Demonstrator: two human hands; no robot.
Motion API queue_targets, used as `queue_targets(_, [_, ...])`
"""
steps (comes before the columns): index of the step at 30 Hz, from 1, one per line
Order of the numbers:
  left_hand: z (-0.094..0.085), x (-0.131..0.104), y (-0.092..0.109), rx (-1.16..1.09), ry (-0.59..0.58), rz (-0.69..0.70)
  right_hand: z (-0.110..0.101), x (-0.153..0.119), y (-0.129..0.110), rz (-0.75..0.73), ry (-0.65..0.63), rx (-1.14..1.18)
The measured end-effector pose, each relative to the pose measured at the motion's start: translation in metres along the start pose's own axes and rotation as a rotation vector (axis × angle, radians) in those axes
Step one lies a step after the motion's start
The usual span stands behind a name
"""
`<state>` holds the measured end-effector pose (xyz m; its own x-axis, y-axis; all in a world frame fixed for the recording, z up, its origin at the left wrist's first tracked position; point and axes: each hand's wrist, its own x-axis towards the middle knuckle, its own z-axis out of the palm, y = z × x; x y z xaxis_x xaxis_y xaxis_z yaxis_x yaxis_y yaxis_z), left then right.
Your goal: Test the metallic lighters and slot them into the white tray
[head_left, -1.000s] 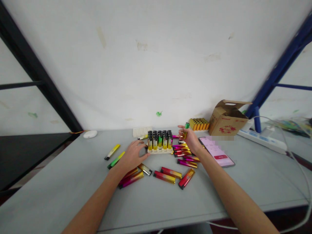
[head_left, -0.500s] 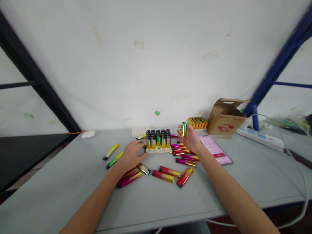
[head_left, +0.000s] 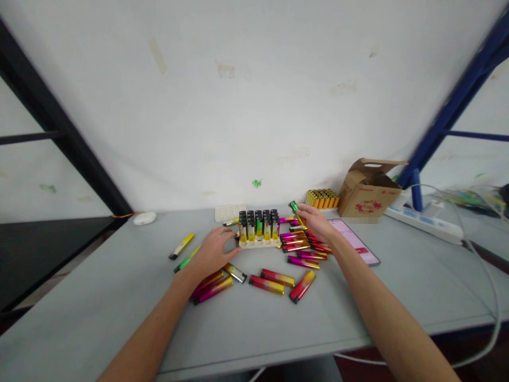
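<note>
Just right of the white rack point(head_left: 260, 245), I have the right hand point(head_left: 314, 218) pinching a green-and-gold lighter point(head_left: 295, 207) between thumb and fingers, tilted, its green end up and to the left. At the rack's left end, my left hand point(head_left: 214, 249) lies with thumb and fingers parted, holding nothing I can make out; whether it touches the rack, I cannot tell. Upright lighters point(head_left: 259, 227) stand in rows in that rack, dark tops up. I judge the step in hand to be handling one lighter at a time, and a next move calls for a firm pinch and care around those close-set rows. Loose lighters point(head_left: 266, 285) lie nearer me and on both sides. Farther out are a phone point(head_left: 370, 257), a block of orange tubes point(head_left: 323, 200), an open cardboard box point(head_left: 368, 197) and a power strip point(head_left: 425, 223).
</note>
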<state>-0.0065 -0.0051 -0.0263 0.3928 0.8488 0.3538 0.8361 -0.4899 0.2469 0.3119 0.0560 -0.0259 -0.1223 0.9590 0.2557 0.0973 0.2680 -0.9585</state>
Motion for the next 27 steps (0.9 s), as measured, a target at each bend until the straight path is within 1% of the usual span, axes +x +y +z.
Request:
queue_targets(3, [0.001,-0.001,-0.003,0.014,-0.005,0.004,0.002,-0.002,0.004,-0.121,0.058,-0.329])
queue_targets(6, [0.003,-0.001,-0.005,0.024,-0.008,0.011,0.010,-0.006,0.006,-0.153,0.055,-0.549])
queue_targets(9, [0.004,-0.001,-0.006,0.018,-0.014,0.011,0.018,-0.009,0.007,-0.144,-0.009,-0.658])
queue_targets(12, [0.004,0.000,-0.005,0.015,-0.032,0.000,0.023,-0.011,0.008,-0.168,-0.044,-0.755])
queue_targets(15, [0.002,0.000,-0.004,0.010,-0.039,-0.007,0.023,-0.011,0.009,-0.201,-0.060,-0.819])
queue_targets(18, [0.000,-0.001,-0.004,-0.004,-0.023,-0.013,0.018,-0.009,0.010,-0.213,-0.064,-0.805])
queue_targets(20, [-0.001,-0.001,-0.004,-0.015,-0.015,-0.013,0.011,-0.006,0.011,-0.216,-0.009,-0.773])
queue_targets(23, [-0.001,-0.001,-0.006,-0.012,-0.017,-0.008,-0.006,0.000,0.013,-0.217,0.171,-0.748])
queue_targets(25, [0.000,-0.001,-0.006,-0.004,-0.020,-0.007,-0.018,0.003,0.016,-0.192,0.282,-0.744])
queue_targets(27, [0.000,-0.001,-0.006,0.000,-0.022,-0.004,-0.026,0.005,0.019,-0.157,0.329,-0.751])
